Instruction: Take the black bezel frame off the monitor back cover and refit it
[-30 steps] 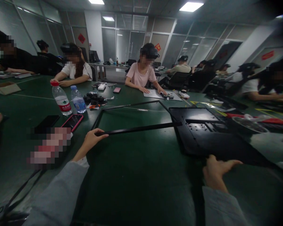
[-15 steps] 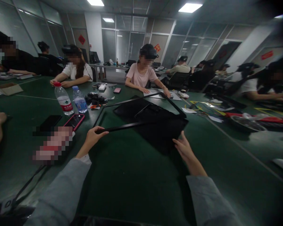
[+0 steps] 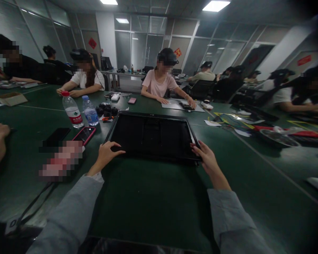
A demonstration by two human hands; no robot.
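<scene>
A thin black rectangular frame (image 3: 186, 135), like a monitor bezel, lies over a black panel (image 3: 152, 132) in front of me. Their outlines roughly line up, though I cannot tell whether they are joined. At the near left corner, my left hand (image 3: 106, 155) has its thumb along the front edge and its fingers curled at the side, gripping the frame. My right hand (image 3: 208, 158) holds the near right corner, its fingers bent over the right side bar. The undersides of both corners are hidden.
Left of the frame stand a red-capped bottle (image 3: 73, 114) and a blue-capped bottle (image 3: 90, 113), with a pink-edged phone (image 3: 86, 134) nearer. A co-worker (image 3: 161, 81) sits opposite, hands on a grey sheet (image 3: 172, 104). To the right lies a round metal-rimmed thing (image 3: 278, 137).
The frame has come down from a tilted position above the panel onto it. The panel has turned square to me. My right hand has moved slightly left and up to the frame's corner.
</scene>
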